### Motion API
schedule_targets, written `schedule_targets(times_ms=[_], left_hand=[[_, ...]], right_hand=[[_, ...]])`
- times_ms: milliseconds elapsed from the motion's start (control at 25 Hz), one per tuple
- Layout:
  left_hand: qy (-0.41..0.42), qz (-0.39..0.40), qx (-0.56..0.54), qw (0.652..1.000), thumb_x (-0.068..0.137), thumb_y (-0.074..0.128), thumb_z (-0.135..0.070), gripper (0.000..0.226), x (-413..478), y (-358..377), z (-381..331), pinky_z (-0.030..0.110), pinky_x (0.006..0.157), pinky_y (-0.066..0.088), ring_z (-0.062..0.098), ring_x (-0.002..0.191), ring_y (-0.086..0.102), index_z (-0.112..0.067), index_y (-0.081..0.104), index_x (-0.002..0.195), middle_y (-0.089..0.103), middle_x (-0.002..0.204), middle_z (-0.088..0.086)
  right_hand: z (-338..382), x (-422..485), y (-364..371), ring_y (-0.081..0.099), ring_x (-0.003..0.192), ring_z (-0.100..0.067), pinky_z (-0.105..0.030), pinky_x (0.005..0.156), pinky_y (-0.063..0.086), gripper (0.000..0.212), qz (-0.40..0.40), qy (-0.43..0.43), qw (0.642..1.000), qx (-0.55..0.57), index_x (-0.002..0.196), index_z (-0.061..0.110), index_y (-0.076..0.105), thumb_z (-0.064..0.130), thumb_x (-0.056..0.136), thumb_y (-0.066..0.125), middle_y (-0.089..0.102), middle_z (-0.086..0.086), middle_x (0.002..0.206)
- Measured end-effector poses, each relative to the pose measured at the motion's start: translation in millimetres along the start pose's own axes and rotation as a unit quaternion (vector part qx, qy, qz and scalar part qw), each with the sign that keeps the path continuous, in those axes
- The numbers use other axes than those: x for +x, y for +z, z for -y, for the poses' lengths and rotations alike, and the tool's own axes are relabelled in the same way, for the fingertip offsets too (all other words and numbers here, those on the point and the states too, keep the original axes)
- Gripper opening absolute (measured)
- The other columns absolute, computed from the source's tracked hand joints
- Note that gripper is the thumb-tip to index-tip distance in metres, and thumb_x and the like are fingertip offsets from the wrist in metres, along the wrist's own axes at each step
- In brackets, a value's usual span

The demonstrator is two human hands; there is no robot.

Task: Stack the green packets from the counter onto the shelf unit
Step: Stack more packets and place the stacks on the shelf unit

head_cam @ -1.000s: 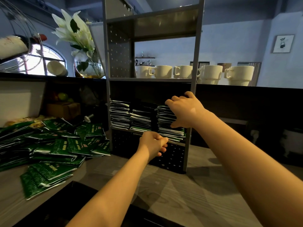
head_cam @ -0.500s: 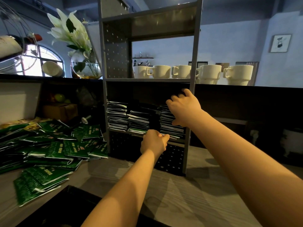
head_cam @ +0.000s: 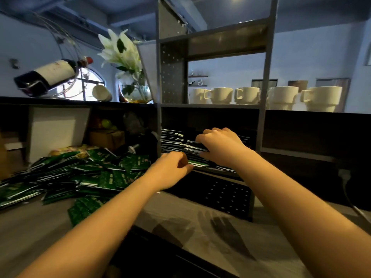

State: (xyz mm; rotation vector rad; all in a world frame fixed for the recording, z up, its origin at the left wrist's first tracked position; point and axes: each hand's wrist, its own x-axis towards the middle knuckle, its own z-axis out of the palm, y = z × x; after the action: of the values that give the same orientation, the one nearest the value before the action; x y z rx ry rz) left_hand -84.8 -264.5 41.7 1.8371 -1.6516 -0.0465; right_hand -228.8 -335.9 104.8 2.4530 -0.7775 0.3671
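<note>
A tall grey metal shelf unit with perforated panels [head_cam: 262,125] stands on the grey wood-grain counter [head_cam: 30,229]. Its low shelf holds stacks of flat green foil packets: the left stack [head_cam: 172,140] shows in full, and the middle stack [head_cam: 191,150] is partly covered. A third stack on the right is almost wholly hidden behind the right wrist. The right hand [head_cam: 220,146] grips the upper packets of the middle stack, knuckles curled over the top and thumb low at the front. The left hand [head_cam: 172,170] is curled, its fingertips meeting the front edge of a bottom green packet [head_cam: 198,163]; whether it pinches that packet cannot be told. A loose heap of green packets [head_cam: 90,173] lies on the counter to the left, its far edge cut off. White ceramic mugs [head_cam: 220,95] line the ledge behind.
</note>
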Motion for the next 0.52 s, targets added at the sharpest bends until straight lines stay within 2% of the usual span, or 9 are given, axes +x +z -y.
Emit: schedule_targets(times_ms=[120,240,360,520], left_hand=[[-0.022,0.035,0.044,0.998,0.091,0.058,-0.037,0.023,-28.0,-43.8,31.5,0.037,0.071,0.050,0.021,0.078,0.062,-0.014,0.061,0.091,0.063,0.082,0.002],[-0.071,0.071,0.081,0.992,0.092,0.056,-0.039,0.024,-55.9,-80.2,70.1,0.038,0.078,0.050,0.018,0.086,0.061,-0.017,0.061,0.098,0.063,0.094,0.001],[-0.122,0.076,0.102,0.984,0.092,0.056,-0.040,0.023,-78.4,-103.3,111.5,0.035,0.081,0.052,0.013,0.089,0.060,-0.019,0.062,0.099,0.063,0.097,-0.002],[-0.180,0.053,0.116,0.975,0.090,0.058,-0.040,0.024,-97.6,-113.3,166.0,0.034,0.079,0.049,0.015,0.089,0.058,-0.019,0.060,0.101,0.062,0.101,-0.001]], right_hand=[[40.3,22.3,-0.3,0.056,0.112,-0.028,-0.033,0.077,0.041,0.033,0.001,-0.020,0.999,0.048,0.119,0.020,0.054,0.038,0.092,0.053,0.059,-0.004,0.120],[88.0,47.2,6.0,0.058,0.106,-0.030,-0.036,0.072,0.043,0.030,0.022,-0.051,0.995,0.088,0.116,0.021,0.055,0.038,0.091,0.054,0.061,-0.005,0.114],[133.4,71.2,15.1,0.058,0.106,-0.031,-0.038,0.076,0.046,0.031,0.051,-0.092,0.988,0.116,0.119,0.020,0.054,0.036,0.092,0.055,0.060,-0.007,0.116],[183.1,104.3,33.1,0.055,0.110,-0.033,-0.040,0.080,0.045,0.035,0.106,-0.135,0.973,0.153,0.125,0.018,0.052,0.033,0.094,0.054,0.057,-0.010,0.122]])
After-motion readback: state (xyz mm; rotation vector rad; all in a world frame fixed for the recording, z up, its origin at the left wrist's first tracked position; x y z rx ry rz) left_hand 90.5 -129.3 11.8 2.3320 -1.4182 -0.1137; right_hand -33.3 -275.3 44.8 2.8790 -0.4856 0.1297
